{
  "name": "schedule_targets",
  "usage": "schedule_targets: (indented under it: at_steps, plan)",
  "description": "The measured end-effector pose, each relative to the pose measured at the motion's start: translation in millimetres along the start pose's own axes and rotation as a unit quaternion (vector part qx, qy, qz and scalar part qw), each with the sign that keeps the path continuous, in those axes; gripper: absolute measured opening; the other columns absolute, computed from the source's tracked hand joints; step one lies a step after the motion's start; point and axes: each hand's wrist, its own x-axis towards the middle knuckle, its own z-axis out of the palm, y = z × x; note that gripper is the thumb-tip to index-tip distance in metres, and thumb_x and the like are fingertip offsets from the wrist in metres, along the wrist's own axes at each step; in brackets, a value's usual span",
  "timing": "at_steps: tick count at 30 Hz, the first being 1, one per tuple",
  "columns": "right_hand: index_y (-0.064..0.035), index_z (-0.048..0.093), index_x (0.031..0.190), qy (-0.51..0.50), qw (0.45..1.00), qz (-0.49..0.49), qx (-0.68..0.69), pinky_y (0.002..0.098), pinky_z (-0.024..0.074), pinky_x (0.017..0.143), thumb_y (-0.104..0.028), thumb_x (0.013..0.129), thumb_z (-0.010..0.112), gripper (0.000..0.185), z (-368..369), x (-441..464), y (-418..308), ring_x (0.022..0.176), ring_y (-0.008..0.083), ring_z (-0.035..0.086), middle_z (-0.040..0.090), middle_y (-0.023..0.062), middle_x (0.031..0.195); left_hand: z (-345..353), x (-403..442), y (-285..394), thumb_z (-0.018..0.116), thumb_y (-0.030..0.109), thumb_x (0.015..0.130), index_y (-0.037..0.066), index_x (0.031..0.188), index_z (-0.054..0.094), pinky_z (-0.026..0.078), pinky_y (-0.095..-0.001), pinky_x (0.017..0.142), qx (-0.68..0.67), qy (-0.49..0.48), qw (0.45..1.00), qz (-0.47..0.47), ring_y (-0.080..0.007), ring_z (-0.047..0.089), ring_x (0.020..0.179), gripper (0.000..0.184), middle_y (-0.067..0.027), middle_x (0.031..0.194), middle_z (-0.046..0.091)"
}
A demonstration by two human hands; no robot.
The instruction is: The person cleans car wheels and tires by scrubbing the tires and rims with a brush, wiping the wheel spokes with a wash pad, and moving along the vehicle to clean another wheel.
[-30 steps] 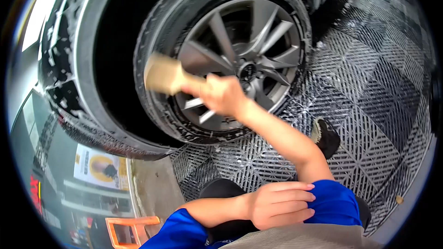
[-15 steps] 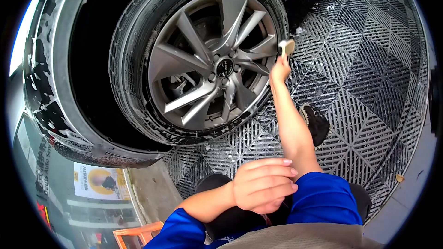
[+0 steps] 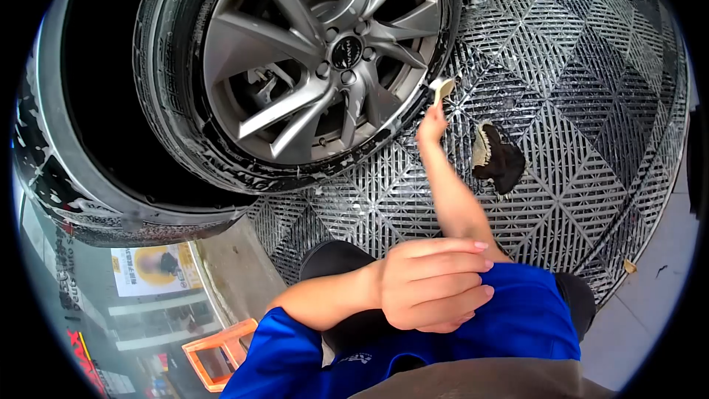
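Observation:
A small pale-handled brush (image 3: 444,90) is in my right hand (image 3: 432,127), whose fingers are wrapped round its handle. Its head is beside the lower right edge of the black tyre (image 3: 171,96), which has streaks of foam; whether they touch is unclear. Inside the tyre sits a grey spoked wheel rim (image 3: 255,41). My left hand (image 3: 436,284) hangs in front of my body, palm down, fingers stretched side by side and slightly bent, holding nothing visible.
The foamy car bumper (image 3: 81,185) curves along the left. Slatted grating (image 3: 561,170) covers the floor, with a dark shoe (image 3: 502,159) right of my forearm. An orange frame (image 3: 218,347) and a poster (image 3: 151,270) are at lower left; a dry leaf (image 3: 629,267) lies right.
The brush went from the tyre's left side to its right, then slightly down along its edge. The wheel now appears higher and further left. My left hand stays in front of my body.

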Motion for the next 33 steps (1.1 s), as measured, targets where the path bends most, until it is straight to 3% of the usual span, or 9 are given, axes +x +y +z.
schedule_targets:
  at_steps: [4,6,9,14,15,17,20,26,33]
  plan:
    - [-0.0006,0.051,0.135,-0.060,0.997,0.047,-0.008,0.0306,0.0488,0.081,-0.014,0.095,0.055,0.042,5,47,-79,0.090,0.0186,0.065,0.067,0.0233,0.112,-3,4,-2,0.059,0.004,0.073,-0.003,0.084,0.072,0.060,-0.0405,0.082,-0.015,0.020,0.999,-0.031,-0.0260,0.069,0.085,0.018,-0.0122,0.084,0.068]
    - [-0.0082,0.054,0.136,-0.067,0.996,-0.065,0.009,0.0270,0.0435,0.059,-0.013,0.098,0.052,0.039,16,98,-147,0.064,0.0086,0.050,0.061,0.0032,0.074,-3,2,-1,0.059,0.005,0.075,-0.002,0.083,0.071,0.060,-0.0402,0.082,-0.008,0.041,0.999,-0.023,-0.0259,0.069,0.084,0.017,-0.0115,0.081,0.067]
    - [-0.0033,0.051,0.136,-0.107,0.989,-0.062,0.086,0.0287,0.0476,0.073,-0.014,0.097,0.050,0.040,15,127,-171,0.077,0.0185,0.062,0.068,0.0230,0.105,-3,-3,3,0.056,0.006,0.079,-0.002,0.084,0.070,0.060,-0.0397,0.082,0.010,0.040,0.999,-0.007,-0.0263,0.069,0.082,0.016,-0.0095,0.075,0.065]
    - [-0.0005,0.051,0.136,-0.003,0.981,-0.196,-0.008,0.0361,0.0474,0.057,-0.010,0.096,0.052,0.042,-9,-28,-65,0.059,0.0205,0.061,0.065,0.0165,0.071,1,0,3,0.055,0.009,0.086,-0.003,0.085,0.069,0.060,-0.0399,0.082,-0.008,0.055,0.998,0.001,-0.0266,0.069,0.082,0.018,-0.0098,0.075,0.064]
    - [-0.0033,0.047,0.140,-0.108,0.992,-0.036,-0.051,0.0369,0.0497,0.061,-0.010,0.096,0.051,0.045,-33,-83,-82,0.064,0.0220,0.064,0.067,0.0202,0.077,2,0,3,0.054,0.010,0.088,-0.003,0.086,0.068,0.059,-0.0401,0.082,-0.013,0.054,0.998,0.002,-0.0266,0.069,0.081,0.020,-0.0101,0.075,0.064]
    - [-0.0076,0.048,0.141,-0.125,0.989,-0.036,-0.077,0.0386,0.0487,0.059,-0.013,0.096,0.050,0.045,-39,-151,-67,0.062,0.0297,0.064,0.064,0.0221,0.072,4,3,0,0.054,0.011,0.089,-0.003,0.086,0.068,0.059,-0.0404,0.082,-0.018,0.055,0.998,0.003,-0.0269,0.069,0.081,0.020,-0.0104,0.075,0.064]
    - [-0.0065,0.051,0.138,-0.145,0.978,0.004,-0.149,0.0416,0.0487,0.057,-0.017,0.097,0.050,0.042,-32,-77,-108,0.064,0.0327,0.065,0.063,0.0210,0.070,3,1,0,0.054,0.013,0.091,-0.004,0.085,0.068,0.059,-0.0410,0.082,-0.014,0.048,0.999,-0.005,-0.0277,0.069,0.081,0.023,-0.0112,0.075,0.065]
    - [-0.0248,0.053,0.137,-0.109,0.916,-0.293,-0.251,0.0458,0.0482,0.052,-0.026,0.096,0.052,0.041,-2,147,-182,0.054,0.0349,0.061,0.062,0.0145,0.063,-9,-10,9,0.052,0.014,0.093,-0.005,0.084,0.068,0.060,-0.0414,0.080,-0.003,0.059,0.998,-0.011,-0.0286,0.069,0.078,0.027,-0.0136,0.074,0.064]
    - [0.0014,0.061,0.122,-0.170,0.980,-0.081,-0.068,0.0327,0.0432,0.053,-0.014,0.099,0.048,0.030,-50,-79,-65,0.057,0.0140,0.052,0.057,0.0100,0.063,14,-8,7,0.055,0.010,0.092,-0.007,0.079,0.065,0.060,-0.0427,0.079,-0.019,0.113,0.993,0.012,-0.0270,0.068,0.073,0.024,-0.0128,0.071,0.061]
